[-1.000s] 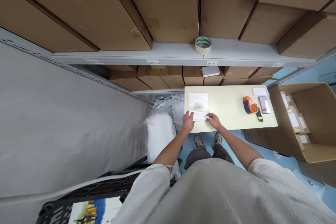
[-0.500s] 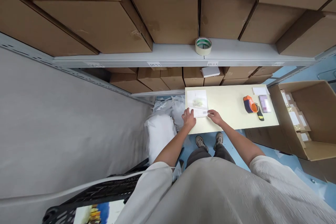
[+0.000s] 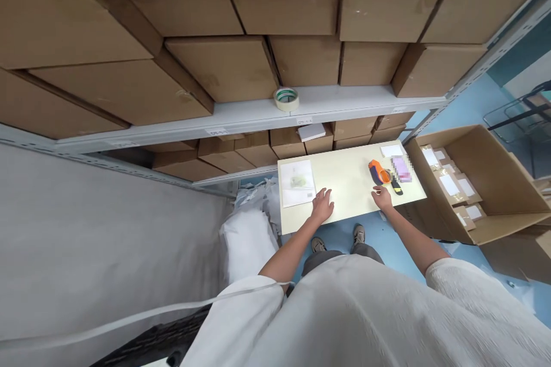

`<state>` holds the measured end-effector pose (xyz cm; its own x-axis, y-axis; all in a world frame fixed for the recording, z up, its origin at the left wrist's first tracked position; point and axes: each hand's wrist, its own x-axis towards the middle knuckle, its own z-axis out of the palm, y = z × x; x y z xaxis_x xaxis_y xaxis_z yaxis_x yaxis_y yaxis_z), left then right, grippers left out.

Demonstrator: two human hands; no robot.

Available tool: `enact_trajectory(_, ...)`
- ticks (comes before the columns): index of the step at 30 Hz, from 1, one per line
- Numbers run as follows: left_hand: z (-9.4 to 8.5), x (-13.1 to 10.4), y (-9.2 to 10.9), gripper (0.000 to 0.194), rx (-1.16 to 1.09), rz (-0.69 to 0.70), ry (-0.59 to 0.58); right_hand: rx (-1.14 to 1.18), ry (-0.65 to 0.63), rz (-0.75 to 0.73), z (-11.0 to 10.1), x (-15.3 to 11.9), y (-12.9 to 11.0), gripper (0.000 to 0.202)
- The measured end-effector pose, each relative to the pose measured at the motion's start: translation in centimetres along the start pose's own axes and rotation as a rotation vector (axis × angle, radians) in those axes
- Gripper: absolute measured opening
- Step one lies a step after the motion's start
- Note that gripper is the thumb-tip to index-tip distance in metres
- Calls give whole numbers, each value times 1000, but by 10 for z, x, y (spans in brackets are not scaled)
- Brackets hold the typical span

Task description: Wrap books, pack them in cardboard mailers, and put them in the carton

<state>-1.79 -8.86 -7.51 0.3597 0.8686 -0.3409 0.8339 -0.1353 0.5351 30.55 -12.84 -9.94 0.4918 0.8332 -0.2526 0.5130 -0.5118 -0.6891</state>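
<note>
A flat white booklet or sheet (image 3: 296,192) with a faint green picture, seemingly in a clear sleeve, lies on the left end of the cream tabletop (image 3: 344,183). Just right of it is my left hand (image 3: 322,206), fingers spread over the table and holding nothing. My right hand (image 3: 381,199) hovers near the table's front edge, its fingers loosely bent and a little apart, with nothing visible in them. Closest to it are an orange and dark blue tape dispenser (image 3: 376,172) and a black and yellow utility knife (image 3: 396,187). Behind these lies a blurred purple item (image 3: 401,168).
A white label stack (image 3: 391,151) lies at the table's back right corner. An open carton (image 3: 512,183) with several labelled parcels stands to the right. Shelving with brown boxes (image 3: 305,60) and a tape roll (image 3: 286,100) rises behind. White plastic bags (image 3: 249,235) sit at left.
Both hands have left the booklet, which stays on the table. My right hand has moved right towards the tape dispenser; my left has shifted slightly right. The camera view has turned.
</note>
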Motion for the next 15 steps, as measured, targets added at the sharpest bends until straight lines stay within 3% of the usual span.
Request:
enact_trajectory(7, 34, 31, 84, 61, -14, 45, -10, -245, 97, 54, -68, 42, 54, 32)
enact_trajectory(11, 56, 41, 117, 59, -30, 41, -17, -406, -17, 22, -85, 61, 68, 33)
enact_trajectory(15, 74, 44, 137, 58, -45, 31, -37, -544, -132, -4, -90, 73, 72, 34)
